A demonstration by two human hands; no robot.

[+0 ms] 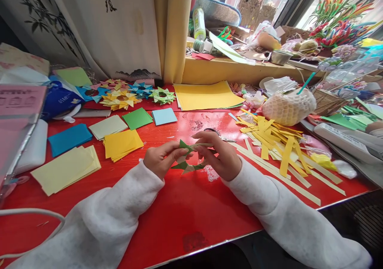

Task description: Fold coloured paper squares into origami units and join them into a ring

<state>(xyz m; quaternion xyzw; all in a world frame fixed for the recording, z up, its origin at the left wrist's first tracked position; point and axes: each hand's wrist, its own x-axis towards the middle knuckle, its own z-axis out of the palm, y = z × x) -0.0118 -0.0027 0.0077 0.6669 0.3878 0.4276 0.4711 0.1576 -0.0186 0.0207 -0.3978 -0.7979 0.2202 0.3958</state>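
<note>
From far off, I look down through the head camera. My left hand [160, 157] and my right hand [220, 155] both have hold of the green paper ring [180, 165], one on each side. It is up over the middle of the worktop [167, 221], back from the front edge. The left thumb and finger pinch it close together. The right fingers curl in and grip the other side, but I cannot see every fingertip. I think it takes two hands because the folded bits look thin and could slip apart.

The small paper stacks [123, 143] sit toward the left edge, in piles by colour, maybe so each colour is easy to pick. The paper stars [120, 100] lie near the back edge, beside the big yellow sheets [206, 95]. I guess they are there so my arms do not squash them. The yellow strips [287, 155] lie in a messy heap toward the right edge, perhaps to be out of the way. The scissors [227, 139] lie just behind my right hand, easy to reach.
</note>
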